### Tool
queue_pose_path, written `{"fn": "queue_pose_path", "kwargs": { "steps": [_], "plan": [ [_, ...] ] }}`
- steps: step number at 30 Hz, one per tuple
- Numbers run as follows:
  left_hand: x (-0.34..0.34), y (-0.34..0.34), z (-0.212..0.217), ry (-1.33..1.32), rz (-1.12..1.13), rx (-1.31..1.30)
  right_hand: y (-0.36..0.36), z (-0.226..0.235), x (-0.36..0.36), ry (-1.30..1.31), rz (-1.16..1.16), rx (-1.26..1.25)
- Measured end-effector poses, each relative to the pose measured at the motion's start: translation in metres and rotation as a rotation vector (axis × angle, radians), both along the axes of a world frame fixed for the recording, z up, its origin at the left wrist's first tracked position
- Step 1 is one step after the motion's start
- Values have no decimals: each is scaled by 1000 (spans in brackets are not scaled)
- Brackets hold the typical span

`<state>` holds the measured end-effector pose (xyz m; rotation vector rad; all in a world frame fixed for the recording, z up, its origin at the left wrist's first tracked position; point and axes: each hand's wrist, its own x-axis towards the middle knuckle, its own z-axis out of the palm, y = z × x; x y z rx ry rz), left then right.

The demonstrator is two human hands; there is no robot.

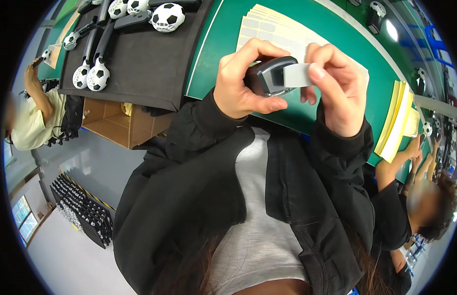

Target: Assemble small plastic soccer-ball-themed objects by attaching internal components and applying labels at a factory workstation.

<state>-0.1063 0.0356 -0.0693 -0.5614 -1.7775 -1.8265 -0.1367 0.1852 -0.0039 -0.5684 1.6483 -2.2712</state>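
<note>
My left hand (pixel 239 81) is closed around a black plastic device (pixel 272 74) with a rounded end and a recessed face turned to the right. The rest of its body is hidden in the palm. Between the thumb and finger of my right hand (pixel 339 81) is a small grey label (pixel 297 75), which reaches across to the device's end; whether it is stuck there I cannot tell. Beneath both hands, cream sheets of grey labels (pixel 260 30) lie fanned out on the green table (pixel 216 54).
On a black-covered surface (pixel 140 61) to the left lie several black-handled devices with football-patterned heads (pixel 168 17). Below it stands an open cardboard box (pixel 109 119). Yellow sheets (pixel 393 120) lie on the right. Co-workers sit at the far left (pixel 36 118) and right (pixel 395 211).
</note>
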Motion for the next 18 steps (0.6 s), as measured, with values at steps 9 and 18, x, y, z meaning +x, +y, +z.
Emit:
{"fn": "queue_pose_path", "kwargs": {
  "steps": [9,18],
  "plan": [
    [0,2,-5,90,-43,54,-8,8,16,-96,104,194],
    [1,5,-4,82,-62,74,-6,12,17,-119,104,210]
  ]
}}
